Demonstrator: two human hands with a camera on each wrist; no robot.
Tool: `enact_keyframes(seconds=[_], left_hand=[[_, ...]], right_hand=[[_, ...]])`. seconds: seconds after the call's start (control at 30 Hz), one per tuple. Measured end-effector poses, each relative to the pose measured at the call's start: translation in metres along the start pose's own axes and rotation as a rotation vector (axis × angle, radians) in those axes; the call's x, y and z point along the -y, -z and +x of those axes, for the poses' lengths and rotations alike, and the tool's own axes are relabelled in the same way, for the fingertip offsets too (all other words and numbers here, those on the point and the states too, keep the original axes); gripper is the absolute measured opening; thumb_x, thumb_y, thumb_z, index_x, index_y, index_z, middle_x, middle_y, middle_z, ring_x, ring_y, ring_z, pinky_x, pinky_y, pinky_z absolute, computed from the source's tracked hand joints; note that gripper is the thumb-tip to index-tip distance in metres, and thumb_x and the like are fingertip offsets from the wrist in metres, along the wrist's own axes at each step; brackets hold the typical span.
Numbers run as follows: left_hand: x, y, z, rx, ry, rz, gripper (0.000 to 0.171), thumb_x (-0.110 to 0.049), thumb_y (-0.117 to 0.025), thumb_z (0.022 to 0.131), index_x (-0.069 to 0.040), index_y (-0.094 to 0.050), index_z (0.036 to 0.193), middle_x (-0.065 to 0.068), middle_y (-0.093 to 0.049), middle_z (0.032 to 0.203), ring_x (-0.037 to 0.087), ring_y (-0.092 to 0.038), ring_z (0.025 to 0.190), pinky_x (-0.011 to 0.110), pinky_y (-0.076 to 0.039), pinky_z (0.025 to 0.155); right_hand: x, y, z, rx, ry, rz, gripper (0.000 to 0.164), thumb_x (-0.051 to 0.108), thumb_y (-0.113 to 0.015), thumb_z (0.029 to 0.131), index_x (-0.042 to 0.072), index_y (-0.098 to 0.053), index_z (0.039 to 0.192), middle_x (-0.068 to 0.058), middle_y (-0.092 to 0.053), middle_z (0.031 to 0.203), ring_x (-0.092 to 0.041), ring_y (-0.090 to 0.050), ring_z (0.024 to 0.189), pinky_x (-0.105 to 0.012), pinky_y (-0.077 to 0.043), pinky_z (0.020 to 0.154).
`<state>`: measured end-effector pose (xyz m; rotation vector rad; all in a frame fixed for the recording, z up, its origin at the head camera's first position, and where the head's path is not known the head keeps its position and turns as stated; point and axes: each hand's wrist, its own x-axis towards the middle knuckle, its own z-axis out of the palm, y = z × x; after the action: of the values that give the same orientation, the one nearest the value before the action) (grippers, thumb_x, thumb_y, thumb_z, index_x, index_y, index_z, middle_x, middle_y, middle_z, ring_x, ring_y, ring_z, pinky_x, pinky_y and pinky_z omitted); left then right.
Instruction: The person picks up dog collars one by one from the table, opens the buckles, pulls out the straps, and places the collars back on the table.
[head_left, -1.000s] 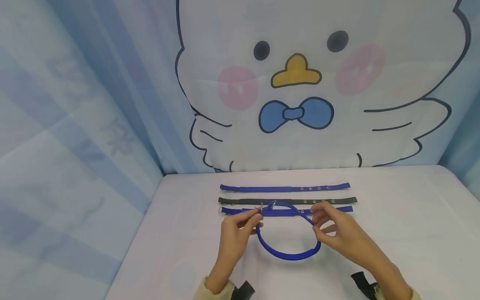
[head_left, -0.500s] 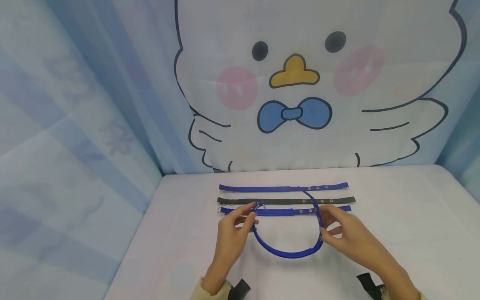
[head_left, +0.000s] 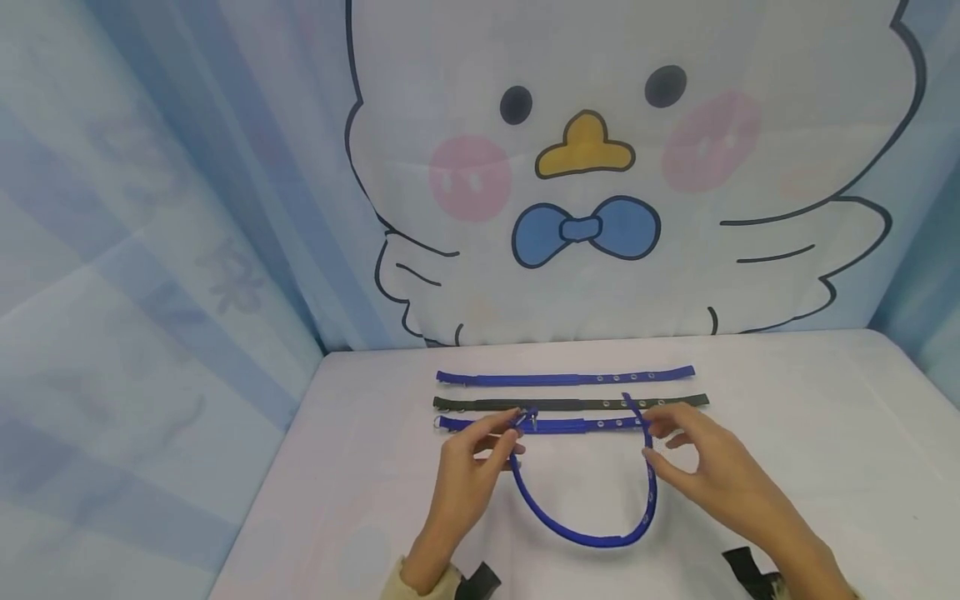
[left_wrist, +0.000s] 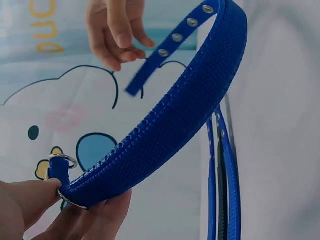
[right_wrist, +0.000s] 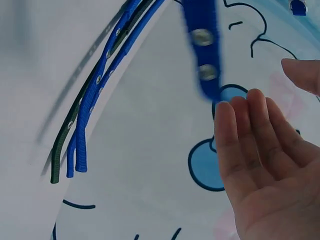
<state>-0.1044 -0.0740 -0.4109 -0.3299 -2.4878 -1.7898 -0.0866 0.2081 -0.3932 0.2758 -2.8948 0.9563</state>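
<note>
My left hand [head_left: 467, 467] pinches the buckle end of the blue collar [head_left: 577, 531], thumb and fingers closed on the webbing just beside its metal ring [left_wrist: 64, 161]. The collar hangs in a U between my hands, its low curve close above the bench [head_left: 787, 433]. My right hand [head_left: 705, 467] is spread, fingers straight and relaxed; the eyelet end [head_left: 633, 408] stands up free just beside the fingertips, and in the right wrist view it is blurred, in front of my open palm and not touching it.

Beyond the loop, three straps lie flat and parallel: a far blue collar [head_left: 562, 378], a black collar [head_left: 570, 403] and a near blue collar [head_left: 555, 425].

As I judge it, the risk is that the free end, held by nothing, flops away from my right hand, since only the webbing's stiffness keeps it up. If it drops, it could land across the near blue collar and nudge the row askew. My left pinch is also narrow, so a tug on the far end might twist the buckle out of line.
</note>
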Motion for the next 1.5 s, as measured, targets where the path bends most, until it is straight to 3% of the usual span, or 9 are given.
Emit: enact_keyframes(seconds=[0.27, 0.4, 0.57, 0.63, 0.77, 0.93, 1.13, 1.3, 1.5], left_hand=[[-0.007, 0.000, -0.003, 0.060, -0.017, -0.056, 0.028, -0.017, -0.060, 0.100, -0.014, -0.067, 0.127, 0.007, -0.072, 0.112, 0.018, -0.071, 0.097, 0.023, -0.060, 0.079], [-0.007, -0.001, -0.004, 0.075, -0.025, -0.058, 0.029, -0.018, -0.059, 0.100, -0.015, -0.066, 0.128, 0.005, -0.071, 0.115, 0.018, -0.071, 0.098, 0.024, -0.060, 0.080], [-0.007, -0.005, -0.004, 0.093, -0.042, -0.061, 0.029, -0.019, -0.058, 0.100, -0.015, -0.066, 0.128, 0.005, -0.071, 0.117, 0.019, -0.071, 0.101, 0.024, -0.059, 0.082], [-0.006, -0.007, -0.003, 0.098, -0.054, -0.064, 0.029, -0.018, -0.058, 0.100, -0.014, -0.065, 0.128, 0.006, -0.071, 0.118, 0.020, -0.071, 0.102, 0.024, -0.059, 0.082], [-0.007, -0.009, -0.004, 0.099, -0.065, -0.061, 0.028, -0.018, -0.058, 0.101, -0.013, -0.065, 0.127, 0.006, -0.069, 0.122, 0.023, -0.069, 0.106, 0.023, -0.059, 0.082], [-0.008, -0.009, -0.005, 0.104, -0.086, -0.018, 0.028, -0.020, -0.056, 0.102, -0.014, -0.064, 0.127, 0.004, -0.068, 0.125, 0.023, -0.067, 0.113, 0.023, -0.059, 0.083], [-0.008, -0.008, -0.006, 0.110, -0.102, -0.023, 0.027, -0.019, -0.055, 0.103, -0.011, -0.062, 0.128, 0.008, -0.068, 0.123, 0.025, -0.066, 0.115, 0.024, -0.058, 0.086], [-0.007, -0.009, -0.006, 0.123, -0.111, -0.028, 0.028, -0.021, -0.054, 0.104, -0.011, -0.061, 0.129, 0.009, -0.067, 0.124, 0.025, -0.065, 0.117, 0.025, -0.058, 0.088], [-0.008, -0.010, -0.008, 0.080, -0.154, -0.039, 0.026, -0.018, -0.059, 0.101, -0.012, -0.064, 0.125, 0.006, -0.069, 0.121, 0.022, -0.068, 0.110, 0.027, -0.057, 0.091]], right_hand=[[0.013, -0.007, 0.001, -0.014, 0.098, -0.011, 0.033, 0.020, -0.077, 0.087, 0.014, -0.061, 0.116, 0.000, -0.064, 0.109, -0.018, -0.063, 0.096, -0.040, -0.059, 0.078], [0.024, -0.018, 0.005, 0.026, 0.125, 0.030, 0.029, 0.031, -0.075, 0.090, 0.017, -0.063, 0.112, 0.003, -0.064, 0.107, -0.016, -0.063, 0.096, -0.039, -0.059, 0.080], [0.038, -0.034, 0.012, 0.129, 0.134, 0.124, 0.044, 0.054, -0.061, 0.093, 0.017, -0.063, 0.117, 0.003, -0.065, 0.112, -0.018, -0.064, 0.102, -0.038, -0.059, 0.085], [0.041, -0.042, 0.015, 0.165, 0.151, 0.170, 0.049, 0.056, -0.058, 0.095, 0.015, -0.063, 0.120, 0.002, -0.066, 0.115, -0.019, -0.064, 0.104, -0.039, -0.058, 0.086], [0.045, -0.058, 0.020, 0.241, 0.209, 0.267, 0.048, 0.049, -0.057, 0.098, 0.011, -0.060, 0.127, -0.002, -0.067, 0.119, -0.018, -0.065, 0.105, -0.039, -0.058, 0.088], [0.047, -0.071, 0.023, 0.320, 0.234, 0.356, 0.046, 0.043, -0.055, 0.100, 0.010, -0.058, 0.131, 0.001, -0.070, 0.116, -0.011, -0.067, 0.101, -0.030, -0.058, 0.087], [0.048, -0.070, 0.024, 0.364, 0.238, 0.497, 0.048, 0.035, -0.055, 0.102, 0.002, -0.051, 0.137, -0.009, -0.070, 0.119, -0.016, -0.070, 0.103, -0.031, -0.059, 0.087], [0.046, -0.069, 0.024, 0.420, 0.208, 0.620, 0.048, 0.026, -0.058, 0.102, -0.004, -0.047, 0.138, -0.013, -0.071, 0.110, -0.014, -0.071, 0.092, -0.029, -0.061, 0.077], [0.044, -0.070, 0.025, 0.429, 0.217, 0.638, 0.048, 0.023, -0.059, 0.101, -0.003, -0.046, 0.139, -0.008, -0.070, 0.099, -0.011, -0.068, 0.086, -0.026, -0.060, 0.073]])
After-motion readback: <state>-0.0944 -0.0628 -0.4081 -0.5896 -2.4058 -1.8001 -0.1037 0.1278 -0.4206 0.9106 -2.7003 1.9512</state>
